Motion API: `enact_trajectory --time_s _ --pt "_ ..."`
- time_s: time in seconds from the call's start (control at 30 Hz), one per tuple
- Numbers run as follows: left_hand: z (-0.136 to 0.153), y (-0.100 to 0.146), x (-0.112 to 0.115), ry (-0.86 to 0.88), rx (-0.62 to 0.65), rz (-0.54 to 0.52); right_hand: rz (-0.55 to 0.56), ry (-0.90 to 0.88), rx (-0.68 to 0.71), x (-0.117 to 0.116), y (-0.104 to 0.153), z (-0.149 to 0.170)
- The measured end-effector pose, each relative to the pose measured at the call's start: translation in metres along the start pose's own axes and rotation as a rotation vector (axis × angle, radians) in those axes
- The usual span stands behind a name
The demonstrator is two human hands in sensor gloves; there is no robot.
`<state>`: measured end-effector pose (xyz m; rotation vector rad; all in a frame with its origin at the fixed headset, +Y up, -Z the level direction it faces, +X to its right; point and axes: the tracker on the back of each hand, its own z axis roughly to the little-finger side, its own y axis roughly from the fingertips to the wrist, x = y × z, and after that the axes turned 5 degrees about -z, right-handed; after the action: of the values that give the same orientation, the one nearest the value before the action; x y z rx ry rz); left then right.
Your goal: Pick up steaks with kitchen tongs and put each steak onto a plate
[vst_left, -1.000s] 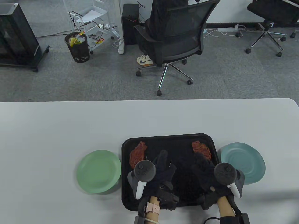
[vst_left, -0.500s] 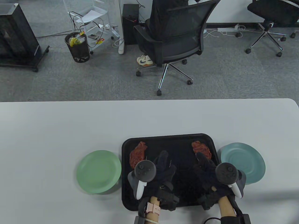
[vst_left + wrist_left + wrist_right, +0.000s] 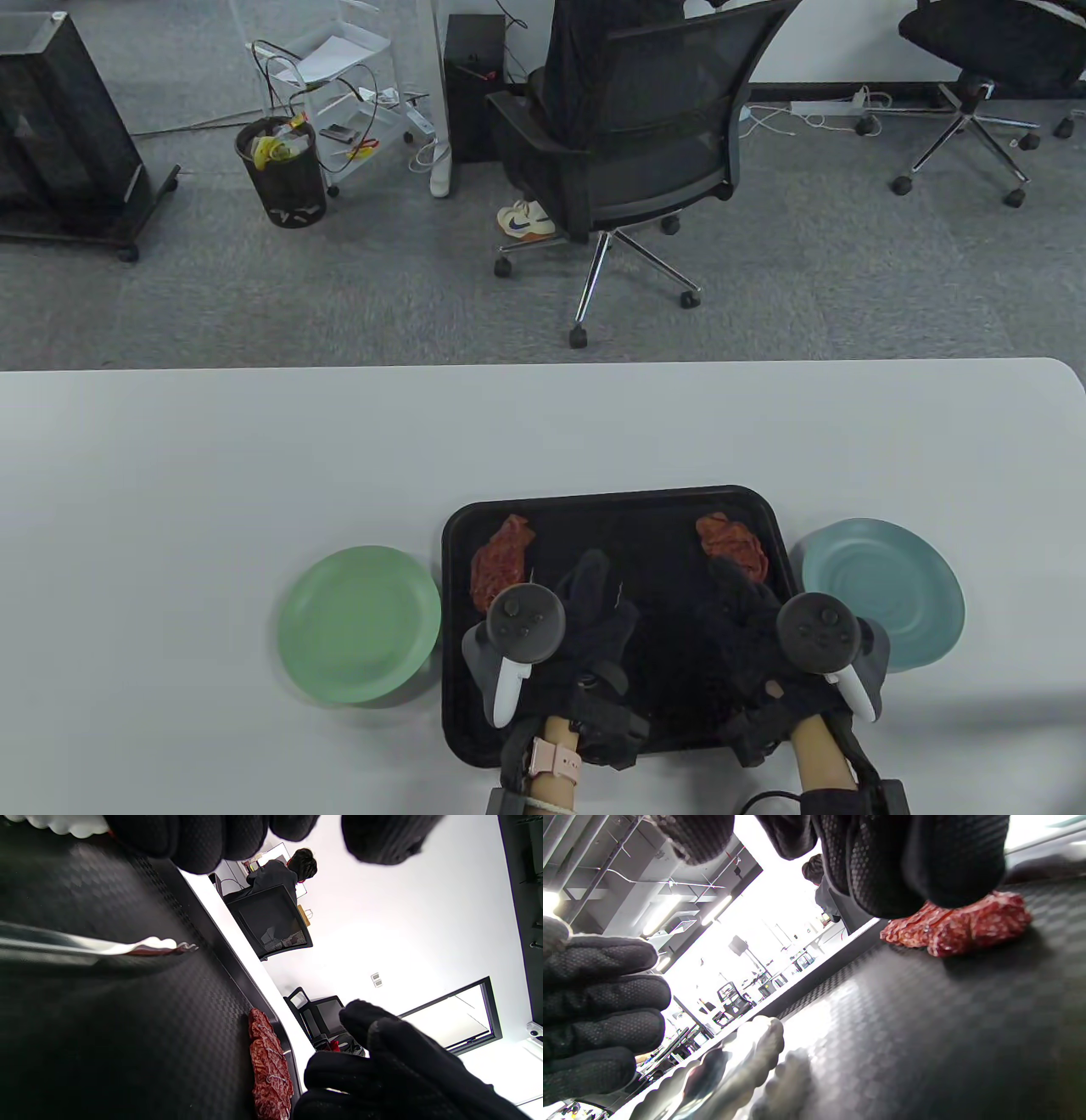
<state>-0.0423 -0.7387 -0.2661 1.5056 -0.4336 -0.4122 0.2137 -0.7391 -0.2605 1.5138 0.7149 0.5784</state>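
Note:
A black tray (image 3: 611, 495) holds two red steaks, one at its far left (image 3: 501, 560) and one at its far right (image 3: 734, 543). A green plate (image 3: 356, 624) lies left of the tray and a blue plate (image 3: 891, 586) lies right of it. My left hand (image 3: 598, 594) hovers over the tray's middle, its fingers curled over metal tongs (image 3: 161, 944) whose scalloped tips stand apart above the tray floor. The tongs' tip (image 3: 742, 1056) also shows in the right wrist view. My right hand (image 3: 738, 603) hangs relaxed just short of the right steak (image 3: 967, 927) and holds nothing.
The white table (image 3: 254, 458) stretches wide around the tray. Beyond its far edge stand an office chair (image 3: 628, 153) and a waste bin (image 3: 284, 174) on the carpet. A person sits at a desk in the background of the wrist views.
Almost nothing has moved. My right hand's fingers shifted slightly over the tray near the right steak, while the left hand stayed put.

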Motion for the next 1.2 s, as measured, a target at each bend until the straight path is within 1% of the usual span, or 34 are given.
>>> enact_trajectory --time_s 1.2 --pt "-0.0039 0.0044 -0.0031 -0.003 0.01 -0.01 -0.017 0.021 -0.002 -0.0049 -0.0031 0.0099"
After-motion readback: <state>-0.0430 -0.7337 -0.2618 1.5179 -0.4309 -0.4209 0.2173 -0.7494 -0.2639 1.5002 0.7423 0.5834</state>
